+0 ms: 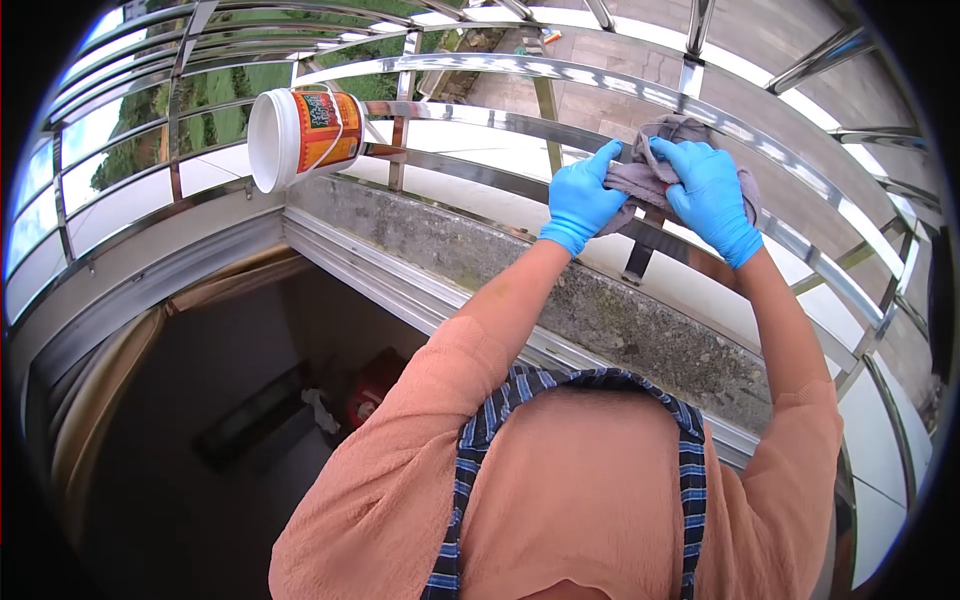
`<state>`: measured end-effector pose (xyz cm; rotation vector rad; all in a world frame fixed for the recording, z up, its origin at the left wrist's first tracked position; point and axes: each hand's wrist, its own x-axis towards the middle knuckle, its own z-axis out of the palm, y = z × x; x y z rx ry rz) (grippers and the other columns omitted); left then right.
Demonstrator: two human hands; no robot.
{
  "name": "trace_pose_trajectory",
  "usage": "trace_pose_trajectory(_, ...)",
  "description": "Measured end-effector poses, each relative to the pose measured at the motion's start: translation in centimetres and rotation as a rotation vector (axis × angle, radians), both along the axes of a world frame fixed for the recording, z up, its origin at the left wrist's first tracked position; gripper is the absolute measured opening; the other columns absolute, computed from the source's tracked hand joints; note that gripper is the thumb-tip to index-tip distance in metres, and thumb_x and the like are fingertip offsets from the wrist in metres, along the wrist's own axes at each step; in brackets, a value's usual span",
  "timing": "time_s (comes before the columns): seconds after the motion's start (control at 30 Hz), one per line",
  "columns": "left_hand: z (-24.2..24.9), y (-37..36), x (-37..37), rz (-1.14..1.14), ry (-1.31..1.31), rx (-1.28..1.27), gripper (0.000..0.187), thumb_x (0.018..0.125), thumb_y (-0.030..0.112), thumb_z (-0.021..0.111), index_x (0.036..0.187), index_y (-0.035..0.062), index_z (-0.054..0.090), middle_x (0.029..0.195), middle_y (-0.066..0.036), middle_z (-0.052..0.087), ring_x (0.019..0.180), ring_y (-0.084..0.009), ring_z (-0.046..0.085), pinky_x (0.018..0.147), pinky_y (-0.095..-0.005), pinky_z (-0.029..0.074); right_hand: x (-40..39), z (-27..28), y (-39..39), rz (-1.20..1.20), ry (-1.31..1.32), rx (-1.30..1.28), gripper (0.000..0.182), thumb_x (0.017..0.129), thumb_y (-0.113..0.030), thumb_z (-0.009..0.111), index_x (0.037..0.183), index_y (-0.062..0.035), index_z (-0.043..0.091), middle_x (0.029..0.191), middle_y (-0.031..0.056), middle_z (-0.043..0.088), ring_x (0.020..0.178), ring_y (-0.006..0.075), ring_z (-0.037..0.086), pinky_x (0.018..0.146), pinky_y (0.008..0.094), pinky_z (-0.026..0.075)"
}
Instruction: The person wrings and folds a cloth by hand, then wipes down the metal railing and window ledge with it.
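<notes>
Both my hands wear blue gloves and hold a greyish-purple cloth against the metal bars. My left hand grips the cloth's left part, its thumb and fingers closed on it. My right hand is closed on the bunched right part. The cloth lies over a flat shiny rail of the window cage. Some of my fingertips are hidden by the cloth and by the hands themselves.
A white bucket with an orange label lies tilted at the bars on the left. Below the rails runs a rough concrete ledge beside the window track. A beige curtain hangs at the lower left.
</notes>
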<state>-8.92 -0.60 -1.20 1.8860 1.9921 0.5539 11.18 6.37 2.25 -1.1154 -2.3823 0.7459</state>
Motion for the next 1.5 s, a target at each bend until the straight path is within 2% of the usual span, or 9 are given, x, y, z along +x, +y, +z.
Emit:
trace_pose_trajectory(0.23, -0.3, -0.1, 0.0, 0.017, 0.025, 0.067, 0.047, 0.068, 0.030, 0.068, 0.114, 0.0192, 0.063, 0.081, -0.011, 0.067, 0.074, -0.0296, 0.064, 0.070, -0.0409, 0.051, -2.4, -0.7, 0.8, -0.022, -0.244, -0.041, 0.044, 0.074, -0.021, 0.061, 0.117, -0.0109, 0.058, 0.095, 0.0085, 0.063, 0.090, 0.0260, 0.059, 0.074, 0.0396, 0.048)
trace_pose_trajectory(0.6, 0.0, -0.3, -0.5, -0.132, 0.021, 0.062, 0.055, 0.066, 0.031, 0.068, 0.119, 0.0170, 0.061, 0.081, -0.009, 0.066, 0.072, -0.0286, 0.063, 0.068, -0.0398, 0.051, -0.4, 0.1, -5.4, -0.111, -0.411, 0.049, 0.017, 0.078, -0.013, 0.060, 0.094, -0.0063, 0.054, 0.075, 0.0095, 0.058, 0.067, 0.0264, 0.062, 0.056, 0.0403, 0.049)
trace_pose_trajectory(0.73, -0.5, -0.7, -0.8, -0.298, -0.030, 0.210, 0.043, 0.068, 0.027, 0.070, 0.110, 0.0182, 0.068, 0.080, -0.007, 0.066, 0.072, -0.0257, 0.063, 0.065, -0.0371, 0.051, 1.2, 0.7, -10.8, -0.341, -0.296, -0.053, 0.021, 0.081, -0.025, 0.065, 0.087, -0.0057, 0.059, 0.076, 0.0116, 0.058, 0.071, 0.0255, 0.061, 0.064, 0.0381, 0.048)
trace_pose_trajectory(0.83, -0.1, -0.8, -1.2, -0.310, -0.196, 0.300, 0.029, 0.070, 0.025, 0.069, 0.097, 0.0167, 0.070, 0.074, -0.006, 0.065, 0.066, -0.0262, 0.062, 0.060, -0.0382, 0.050, 4.7, 2.1, -9.4, -0.684, 0.061, -0.718, 0.029, 0.084, -0.029, 0.067, 0.095, -0.0037, 0.062, 0.080, 0.0060, 0.061, 0.071, 0.0145, 0.057, 0.067, 0.0324, 0.048)
trace_pose_trajectory(0.97, 2.3, -2.8, -1.9, -0.367, -0.300, 0.290, 0.023, 0.067, 0.024, 0.070, 0.090, 0.0179, 0.070, 0.066, -0.005, 0.062, 0.059, -0.0242, 0.060, 0.056, -0.0358, 0.048, 3.1, 10.6, -3.4, -1.037, 0.798, -0.540, 0.032, 0.095, -0.025, 0.056, 0.111, 0.0017, 0.061, 0.104, 0.0107, 0.065, 0.092, 0.0165, 0.063, 0.079, 0.0275, 0.052)
trace_pose_trajectory(1.07, 4.2, -5.1, -2.3, -0.425, -0.399, 0.267, 0.022, 0.066, 0.022, 0.070, 0.088, 0.0196, 0.069, 0.062, -0.005, 0.060, 0.058, -0.0237, 0.060, 0.054, -0.0358, 0.046, 3.8, 6.0, 0.4, -0.856, 0.362, -0.593, 0.037, 0.093, -0.030, 0.055, 0.108, 0.0040, 0.061, 0.097, 0.0113, 0.066, 0.080, 0.0179, 0.061, 0.072, 0.0291, 0.050)
trace_pose_trajectory(1.13, 4.6, -6.2, -2.2, -0.422, -0.431, 0.234, 0.021, 0.067, 0.022, 0.070, 0.088, 0.0195, 0.069, 0.061, -0.006, 0.059, 0.057, -0.0241, 0.059, 0.053, -0.0358, 0.046, 4.3, -1.3, 2.1, -0.520, -0.278, -0.547, 0.040, 0.089, -0.033, 0.058, 0.100, 0.0055, 0.062, 0.090, 0.0124, 0.065, 0.075, 0.0192, 0.059, 0.068, 0.0315, 0.047)
trace_pose_trajectory(1.27, 4.4, -6.4, -2.4, -0.249, -0.449, 0.329, 0.009, 0.068, 0.025, 0.067, 0.071, 0.0201, 0.060, 0.055, -0.002, 0.052, 0.055, -0.0200, 0.057, 0.052, -0.0349, 0.044, -0.7, -3.6, 2.8, -0.448, -0.192, -0.694, 0.044, 0.084, -0.038, 0.058, 0.090, 0.0051, 0.063, 0.077, 0.0162, 0.063, 0.071, 0.0211, 0.058, 0.067, 0.0347, 0.046)
trace_pose_trajectory(1.5, 0.7, -1.9, -6.0, -0.218, -0.280, 0.323, 0.025, 0.065, 0.030, 0.072, 0.089, 0.0208, 0.069, 0.069, -0.005, 0.063, 0.062, -0.0254, 0.061, 0.056, -0.0363, 0.048, 0.9, -2.4, 5.7, 0.163, -0.524, -0.880, 0.039, 0.081, -0.037, 0.065, 0.090, 0.0010, 0.066, 0.076, 0.0157, 0.066, 0.069, 0.0183, 0.058, 0.066, 0.0329, 0.046)
